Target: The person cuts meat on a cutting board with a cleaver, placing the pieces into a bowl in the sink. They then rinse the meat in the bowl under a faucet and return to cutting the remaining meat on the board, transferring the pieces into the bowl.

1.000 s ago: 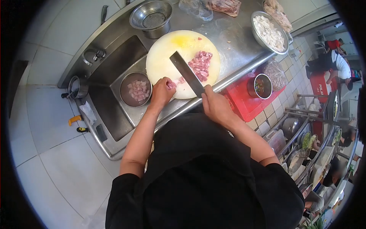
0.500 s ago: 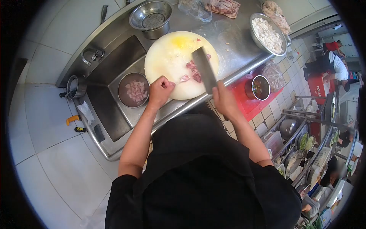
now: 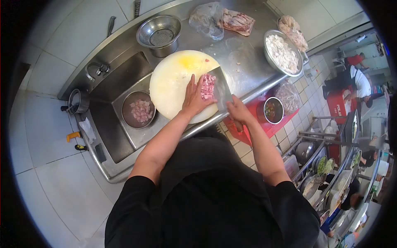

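Observation:
My right hand [image 3: 237, 110] grips the handle of a cleaver [image 3: 223, 93], whose broad blade lies low at the right side of the round cutting board [image 3: 167, 89]. Pieces of cut pink meat [image 3: 208, 87] are gathered against and partly over the blade. My left hand [image 3: 197, 96] is open, fingers spread, with its thumb and fingers around the near side of the meat. One small meat scrap [image 3: 206, 60] lies toward the board's far edge. Left of the board, a round metal bowl [image 3: 128, 118] in the sink holds more pale pink meat pieces.
Beyond the board stands a metal strainer [image 3: 159, 32] on a pot. A plastic bag [image 3: 206, 20], a meat slab [image 3: 238, 22] and a bowl of white pieces [image 3: 271, 62] occupy the counter. A pot [image 3: 273, 110] stands on a red surface at right. Other people are in the background.
The cleaver has come down from a raised position to lie flat beside the meat. My left hand has opened from a closed shape and moved right onto the meat, which is now bunched together.

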A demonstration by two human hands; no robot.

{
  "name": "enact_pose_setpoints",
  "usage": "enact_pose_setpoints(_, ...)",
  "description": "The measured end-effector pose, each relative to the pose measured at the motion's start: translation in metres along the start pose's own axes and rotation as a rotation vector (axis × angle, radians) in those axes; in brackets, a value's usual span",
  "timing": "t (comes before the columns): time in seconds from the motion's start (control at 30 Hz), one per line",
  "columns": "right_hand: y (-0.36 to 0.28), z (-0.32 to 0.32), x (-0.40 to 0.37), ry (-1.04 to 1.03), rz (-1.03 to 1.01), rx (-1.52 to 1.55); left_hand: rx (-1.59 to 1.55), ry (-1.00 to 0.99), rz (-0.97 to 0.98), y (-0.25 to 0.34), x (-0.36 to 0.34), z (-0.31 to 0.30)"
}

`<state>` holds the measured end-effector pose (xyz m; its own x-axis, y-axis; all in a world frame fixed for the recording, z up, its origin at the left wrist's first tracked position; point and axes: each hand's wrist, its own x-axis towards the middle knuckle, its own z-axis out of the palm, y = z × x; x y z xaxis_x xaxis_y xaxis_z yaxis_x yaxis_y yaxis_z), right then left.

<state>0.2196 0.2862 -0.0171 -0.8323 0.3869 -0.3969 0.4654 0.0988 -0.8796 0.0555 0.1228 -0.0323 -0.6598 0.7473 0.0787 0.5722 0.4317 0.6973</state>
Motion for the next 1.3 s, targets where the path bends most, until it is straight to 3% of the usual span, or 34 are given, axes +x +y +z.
enact_pose_setpoints(0.2,-0.025,0.045,-0.003,-0.164,0.094,0.166,-0.015,0.173,0.031,-0.006,0.011,0.015)
enact_pose_setpoints(0.33,-0.048,0.079,-0.007,-0.237,0.138,0.26,-0.164,0.444,-0.019,-0.028,0.004,0.013)
enact_pose_setpoints(0.5,-0.102,0.121,0.004,-0.365,0.066,0.096,-0.336,0.776,-0.082,-0.042,-0.026,-0.061)
enact_pose_setpoints(0.53,-0.112,0.134,0.011,-0.423,0.008,0.037,-0.54,0.814,-0.119,-0.06,-0.029,-0.07)
enact_pose_setpoints(0.6,-0.123,0.172,0.037,-0.484,0.056,-0.056,-0.402,0.962,-0.246,-0.093,-0.046,-0.095)
enact_pose_setpoints(0.67,-0.137,0.215,0.052,-0.455,-0.211,-0.469,-0.664,0.996,-0.451,-0.169,-0.059,-0.099)
enact_pose_setpoints(0.7,-0.147,0.229,0.055,-0.453,-0.206,-0.469,-0.667,0.991,-0.454,-0.18,-0.067,-0.116)
enact_pose_setpoints(0.77,-0.171,0.253,0.055,-0.475,-0.12,-0.564,-1.442,0.876,-0.704,-0.198,-0.083,-0.156)
enact_pose_setpoints(0.8,-0.171,0.26,0.056,-0.476,-0.115,-0.559,-1.439,0.873,-0.71,-0.229,-0.092,-0.157)
enact_pose_setpoints(0.87,-0.164,0.259,0.058,-0.436,-0.156,-0.627,-1.848,0.636,-0.835,-0.297,-0.103,-0.141)
enact_pose_setpoints(0.97,-0.152,0.237,0.048,-0.315,-0.26,-0.554,-1.758,0.568,-0.917,-0.354,-0.114,-0.12)
enact_pose_setpoints(1.03,-0.162,0.218,0.029,-0.276,-0.036,-0.442,-1.713,0.533,-0.954,-0.399,-0.126,-0.097)
enact_pose_setpoints(1.1,-0.153,0.197,0.01,-0.172,-0.025,-0.364,-1.527,0.485,-1.01,-0.423,-0.136,-0.083)
enact_pose_setpoints(1.2,-0.157,0.168,-0.024,-0.121,0.135,-0.203,-1.559,0.422,-1.06,-0.431,-0.139,-0.087)
enact_pose_setpoints(1.27,-0.163,0.155,-0.05,0.048,0.258,-0.179,-1.456,0.348,-1.148,-0.415,-0.139,-0.105)
enact_pose_setpoints(1.3,-0.156,0.146,-0.06,0.092,0.237,-0.223,-1.387,0.403,-1.218,-0.415,-0.139,-0.108)
